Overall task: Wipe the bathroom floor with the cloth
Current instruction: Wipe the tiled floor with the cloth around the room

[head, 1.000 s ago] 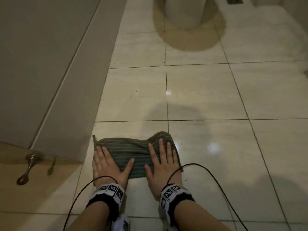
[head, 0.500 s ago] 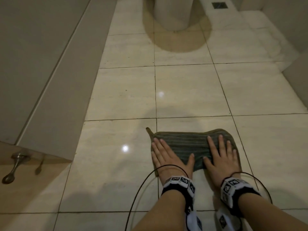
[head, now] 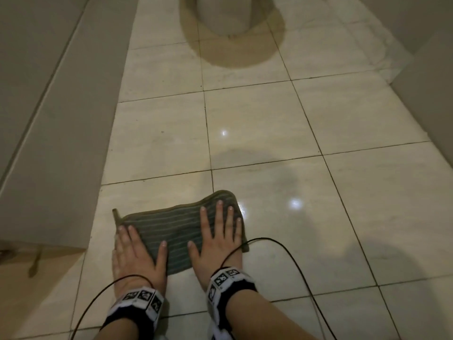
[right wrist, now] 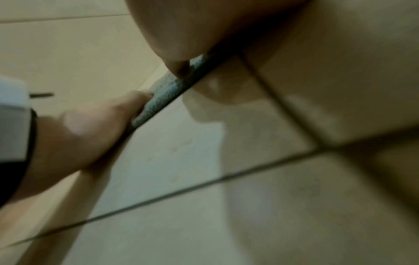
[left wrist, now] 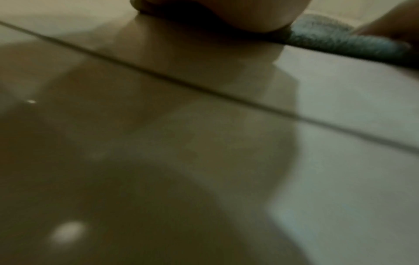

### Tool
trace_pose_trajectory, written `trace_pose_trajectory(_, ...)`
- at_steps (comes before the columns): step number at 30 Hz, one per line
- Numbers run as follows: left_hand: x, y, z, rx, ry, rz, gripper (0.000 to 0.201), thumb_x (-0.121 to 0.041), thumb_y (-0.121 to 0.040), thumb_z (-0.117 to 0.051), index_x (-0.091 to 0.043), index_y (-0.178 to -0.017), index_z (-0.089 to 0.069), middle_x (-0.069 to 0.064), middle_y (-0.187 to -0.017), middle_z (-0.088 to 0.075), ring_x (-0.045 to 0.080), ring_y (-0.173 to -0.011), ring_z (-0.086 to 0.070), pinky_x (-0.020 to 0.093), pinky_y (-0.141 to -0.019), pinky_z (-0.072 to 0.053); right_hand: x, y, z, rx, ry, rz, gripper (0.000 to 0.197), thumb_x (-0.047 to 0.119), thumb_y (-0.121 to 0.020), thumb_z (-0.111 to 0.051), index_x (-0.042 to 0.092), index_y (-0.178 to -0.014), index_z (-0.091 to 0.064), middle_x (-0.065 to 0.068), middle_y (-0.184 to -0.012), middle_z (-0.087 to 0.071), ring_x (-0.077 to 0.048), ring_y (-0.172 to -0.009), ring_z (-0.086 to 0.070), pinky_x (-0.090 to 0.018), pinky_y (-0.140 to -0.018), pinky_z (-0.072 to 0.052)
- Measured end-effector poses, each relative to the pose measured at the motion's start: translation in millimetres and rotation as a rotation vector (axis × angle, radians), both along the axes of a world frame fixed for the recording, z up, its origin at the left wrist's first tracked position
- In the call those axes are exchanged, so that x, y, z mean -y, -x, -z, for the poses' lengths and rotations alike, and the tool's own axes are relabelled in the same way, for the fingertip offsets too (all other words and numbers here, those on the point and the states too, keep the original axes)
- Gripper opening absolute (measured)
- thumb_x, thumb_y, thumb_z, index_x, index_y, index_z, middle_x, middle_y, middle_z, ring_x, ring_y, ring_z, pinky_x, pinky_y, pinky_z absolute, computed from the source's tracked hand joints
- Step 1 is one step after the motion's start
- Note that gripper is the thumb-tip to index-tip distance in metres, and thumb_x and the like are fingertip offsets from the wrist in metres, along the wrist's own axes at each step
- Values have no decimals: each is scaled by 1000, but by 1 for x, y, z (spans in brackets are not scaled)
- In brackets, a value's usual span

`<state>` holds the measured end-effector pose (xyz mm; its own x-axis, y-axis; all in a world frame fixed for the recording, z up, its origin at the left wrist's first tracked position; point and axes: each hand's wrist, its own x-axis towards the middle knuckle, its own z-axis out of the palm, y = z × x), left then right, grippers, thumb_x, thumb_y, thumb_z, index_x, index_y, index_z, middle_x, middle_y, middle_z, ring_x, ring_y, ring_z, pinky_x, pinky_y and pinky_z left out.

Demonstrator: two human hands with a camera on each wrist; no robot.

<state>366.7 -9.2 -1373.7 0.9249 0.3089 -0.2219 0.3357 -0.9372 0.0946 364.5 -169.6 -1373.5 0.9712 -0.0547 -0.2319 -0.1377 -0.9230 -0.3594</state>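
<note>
A grey-green striped cloth (head: 181, 231) lies flat on the cream tiled floor (head: 257, 123), just left of a vertical grout line. Both my hands press on it with straight, spread fingers. My left hand (head: 136, 251) covers its near-left corner and my right hand (head: 217, 239) its right end. In the left wrist view the heel of my left hand (left wrist: 226, 14) sits on the tile beside the cloth's edge (left wrist: 340, 39). In the right wrist view my right hand (right wrist: 204, 26) and left hand (right wrist: 90, 125) both bear down on the cloth (right wrist: 167, 89).
A low wall ledge (head: 61, 148) runs along the left. A round pedestal base (head: 225, 13) stands on the floor ahead, and a wall corner (head: 429, 69) juts in at the right. Black cables (head: 282, 244) trail from my wrists across the tiles.
Under both hands the cloth slid right across the vertical grout line, then came back left of it. My hands stayed flat on it throughout.
</note>
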Motion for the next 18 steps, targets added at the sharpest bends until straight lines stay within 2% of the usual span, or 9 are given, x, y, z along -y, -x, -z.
trace_pose_trajectory(4, 12, 6, 10, 70, 19, -85, 86, -45, -94, -47, 6, -153, -10, 26, -160, -7, 38, -148, -9, 45, -120, -8, 0, 5, 0, 20, -7, 8, 68, 56, -93, -29, 27, -155, -25, -13, -162, -15, -34, -147, -20, -51, -114, -13)
trace_pose_trajectory(6, 36, 5, 11, 102, 28, -156, 83, -40, -94, -52, 11, -150, -17, 32, -157, -14, 43, -145, -14, 48, -118, -9, 11, 3, 1, 20, 13, 41, 59, 54, -100, -19, 31, -155, -23, -9, -162, -17, -31, -147, -23, -48, -113, -12)
trace_pose_trajectory(9, 88, 14, 9, 150, 82, -68, 86, -48, -87, -37, 12, -147, -22, 32, -155, -19, 45, -144, -18, 52, -117, -12, 53, 6, 2, 26, 60, 189, 57, 51, -102, -11, 34, -156, -18, -7, -163, -17, -30, -147, -24, -47, -113, -13)
trace_pose_trajectory(12, 148, 32, 0, 82, 168, 56, 90, -51, -84, -30, 9, -150, -20, 26, -160, -14, 42, -146, -17, 53, -118, -13, 112, 24, 8, -7, 153, 267, 57, 52, -101, -8, 38, -155, 1, -2, -165, 3, -28, -150, -6, -45, -116, -3)
trace_pose_trajectory(15, 183, 43, -2, 29, 271, 64, 91, -49, -82, -34, 8, -151, -17, 25, -161, -11, 43, -146, -17, 57, -118, -14, 149, 44, 5, -35, 249, 251, 58, 52, -101, -7, 36, -156, -3, -2, -165, -2, -27, -150, -9, -45, -114, -11)
trace_pose_trajectory(18, 190, 41, 5, -22, 348, 51, 97, -50, -77, -35, 4, -153, -9, 25, -161, -7, 44, -146, -14, 55, -119, -7, 156, 68, 2, -116, 280, 244, 60, 52, -101, -8, 31, -157, -13, -5, -164, -12, -28, -147, -14, -43, -113, -12)
